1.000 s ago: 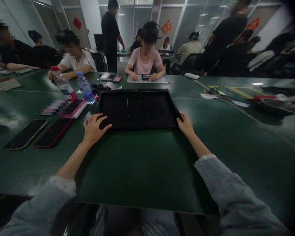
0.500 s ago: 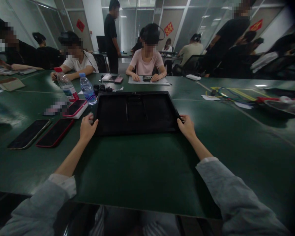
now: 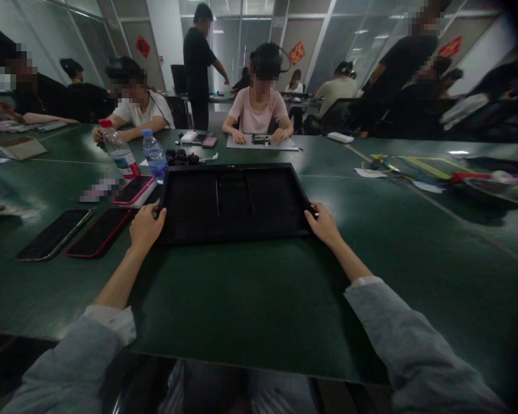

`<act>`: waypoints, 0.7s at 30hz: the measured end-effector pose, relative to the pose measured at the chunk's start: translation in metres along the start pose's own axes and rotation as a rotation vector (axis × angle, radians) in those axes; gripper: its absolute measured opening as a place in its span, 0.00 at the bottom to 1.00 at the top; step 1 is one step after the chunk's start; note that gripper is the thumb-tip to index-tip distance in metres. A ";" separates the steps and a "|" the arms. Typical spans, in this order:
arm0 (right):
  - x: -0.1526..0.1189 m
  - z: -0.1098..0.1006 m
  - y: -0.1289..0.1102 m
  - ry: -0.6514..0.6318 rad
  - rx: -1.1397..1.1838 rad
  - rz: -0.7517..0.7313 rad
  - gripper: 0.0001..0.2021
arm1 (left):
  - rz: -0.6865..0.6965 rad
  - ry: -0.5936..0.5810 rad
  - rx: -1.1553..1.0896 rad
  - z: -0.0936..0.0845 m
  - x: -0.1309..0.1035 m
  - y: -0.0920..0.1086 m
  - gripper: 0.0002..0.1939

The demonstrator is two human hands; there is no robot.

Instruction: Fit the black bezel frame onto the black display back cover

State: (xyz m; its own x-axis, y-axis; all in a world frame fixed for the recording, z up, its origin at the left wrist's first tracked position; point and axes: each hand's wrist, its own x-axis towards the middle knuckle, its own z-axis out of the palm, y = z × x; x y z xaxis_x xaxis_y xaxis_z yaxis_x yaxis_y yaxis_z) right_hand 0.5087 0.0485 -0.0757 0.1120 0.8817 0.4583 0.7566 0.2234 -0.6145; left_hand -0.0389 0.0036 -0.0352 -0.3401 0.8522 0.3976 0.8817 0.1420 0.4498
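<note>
A black, shallow rectangular tray (image 3: 190, 210) with a raised rim rests on or just above the green table; I cannot tell which. Two thin bars run along a recessed panel in its middle. My left hand (image 3: 147, 225) is closed on the tray's left edge, thumb on the near side. At the opposite edge, my right hand (image 3: 323, 223) grips the rim in the same way. Some fingertips of both hands are hidden behind the rim.
Left of the tray stand a red-capped bottle (image 3: 120, 150) and a blue-capped bottle (image 3: 155, 155). Nearer lie a red-edged phone (image 3: 99, 233), a dark phone (image 3: 55, 234) and a pink-and-white box (image 3: 134, 191). Cables (image 3: 397, 164) lie right. A person (image 3: 259, 112) sits opposite.
Both hands have shifted the tray slightly left and a little toward me. Behind, a standing person has raised an arm outward to the right.
</note>
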 end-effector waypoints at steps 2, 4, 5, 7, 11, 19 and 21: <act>0.001 0.000 0.000 -0.005 -0.002 -0.011 0.28 | 0.026 0.025 0.005 -0.002 -0.002 0.004 0.25; 0.001 -0.001 -0.001 0.011 -0.024 -0.015 0.29 | 0.083 0.092 0.016 -0.004 -0.005 0.010 0.27; 0.000 -0.002 -0.003 0.037 -0.047 -0.027 0.29 | 0.116 0.130 0.020 -0.006 -0.008 0.014 0.27; -0.003 -0.003 -0.012 0.108 -0.113 -0.075 0.30 | 0.185 0.183 0.016 -0.011 -0.013 0.025 0.28; -0.021 0.005 -0.050 0.128 -0.232 -0.195 0.31 | 0.278 0.199 -0.001 -0.017 -0.027 0.049 0.27; -0.053 0.035 -0.110 -0.106 -0.295 -0.398 0.35 | 0.437 -0.055 0.073 0.006 -0.046 0.061 0.33; -0.052 0.035 -0.108 -0.118 -0.298 -0.387 0.36 | 0.431 -0.091 0.084 0.011 -0.046 0.060 0.33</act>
State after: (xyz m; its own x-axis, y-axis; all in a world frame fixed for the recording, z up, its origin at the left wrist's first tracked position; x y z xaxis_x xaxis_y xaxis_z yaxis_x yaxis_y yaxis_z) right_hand 0.3982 -0.0069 -0.0558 -0.2740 0.8022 0.5305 0.8812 0.4304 -0.1956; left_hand 0.0327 -0.0216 -0.0352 0.0910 0.8829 0.4607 0.9615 -0.1984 0.1903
